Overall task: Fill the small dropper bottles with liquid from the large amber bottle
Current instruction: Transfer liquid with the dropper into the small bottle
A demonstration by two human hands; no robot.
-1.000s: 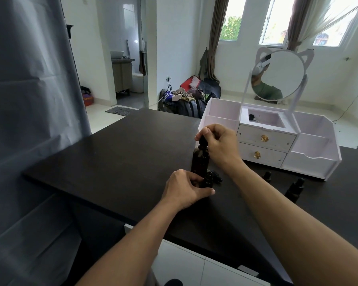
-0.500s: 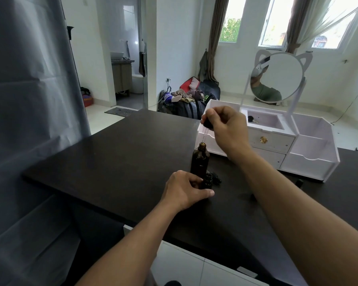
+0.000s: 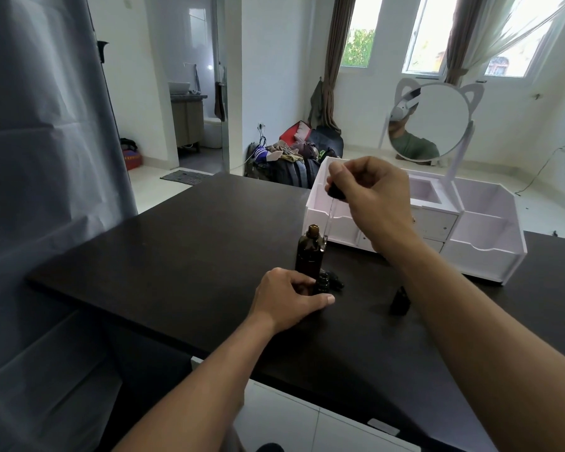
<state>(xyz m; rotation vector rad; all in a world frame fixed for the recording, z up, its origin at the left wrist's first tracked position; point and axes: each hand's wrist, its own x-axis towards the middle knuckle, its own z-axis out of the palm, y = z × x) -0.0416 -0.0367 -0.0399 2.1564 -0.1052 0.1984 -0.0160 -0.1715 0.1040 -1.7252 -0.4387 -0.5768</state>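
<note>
Nearest to me, my left hand (image 3: 287, 296) rests on the dark table (image 3: 177, 256), fingers curled round a small dropper bottle (image 3: 322, 283) that stands upright with its mouth open. My thumb lies along the table in front of it, so only the little bottle's dark neck and shoulder show above my fingers. Just beside it on the right lies a small black cap (image 3: 336, 282), partly hidden.

Directly behind the small bottle, touching or nearly touching it, stands the large amber bottle (image 3: 310, 256). It is dark brown glass, upright, with a round shoulder and a narrow neck, and its top is uncapped.

Above and a little to the right, my right hand (image 3: 372, 200) hangs in the air, thumb and fingers pinched together on the black bulb of a dropper (image 3: 331, 210). Its thin clear glass tube slants down to the left, and the tip sits just beside the amber bottle's shoulder, outside the neck. I cannot tell whether the tube holds liquid.

Farther right on the table another small dark bottle (image 3: 399, 300) stands capped, partly behind my right forearm.

Beyond that sits a white organiser (image 3: 483, 252) with open trays, and a round mirror (image 3: 429, 122) with cat ears on top.
</note>
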